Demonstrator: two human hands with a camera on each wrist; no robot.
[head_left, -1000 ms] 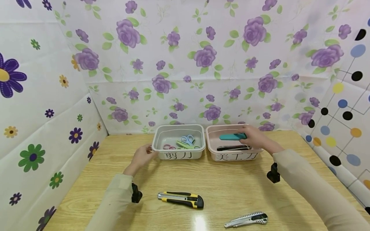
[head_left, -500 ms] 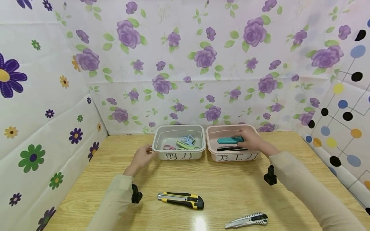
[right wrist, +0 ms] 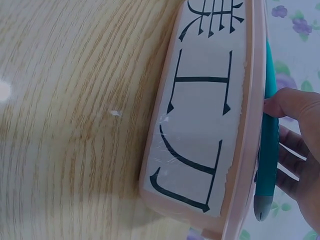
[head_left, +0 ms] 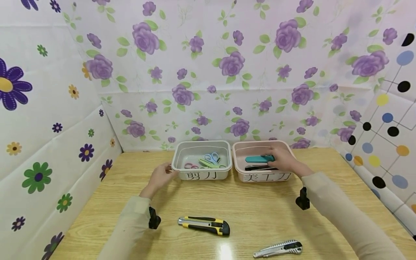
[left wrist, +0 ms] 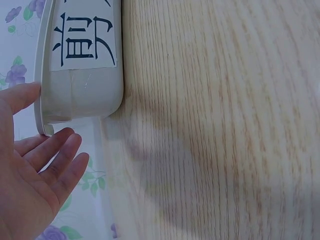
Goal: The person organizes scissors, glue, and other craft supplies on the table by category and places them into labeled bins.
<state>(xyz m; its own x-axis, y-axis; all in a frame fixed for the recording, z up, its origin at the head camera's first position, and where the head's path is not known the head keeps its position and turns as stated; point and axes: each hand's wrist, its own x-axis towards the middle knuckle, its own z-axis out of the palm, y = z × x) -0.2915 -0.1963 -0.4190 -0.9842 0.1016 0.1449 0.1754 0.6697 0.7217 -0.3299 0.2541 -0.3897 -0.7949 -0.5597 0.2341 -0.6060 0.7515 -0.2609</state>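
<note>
My left hand (head_left: pixel 161 178) holds the front left corner of a whitish-grey plastic bin (head_left: pixel 203 175), thumb on the front rim and fingers round the side. In the left wrist view, the thumb touches the rim of this bin (left wrist: pixel 80 95). Several scissors (head_left: pixel 211 157) lie inside it. My right hand (head_left: pixel 280 157) grips a teal utility knife (head_left: pixel 258 159) over the pink plastic bin (head_left: pixel 240 176). The right wrist view shows the thumb on the near face of the teal utility knife (right wrist: pixel 268 155), fingers behind it. Dark utility knives (head_left: pixel 256 167) lie below in the pink bin.
On the wooden table (head_left: pixel 195 202) lie a yellow and black utility knife (head_left: pixel 204 225) and a silver utility knife (head_left: pixel 278 248), both nearer me than the bins. Patterned cloth walls (head_left: pixel 182 72) close off the back and sides.
My right hand has shifted slightly left and lowered the teal utility knife deeper into the pink bin, then stayed nearly still. The left hand stays at its bin's corner.
</note>
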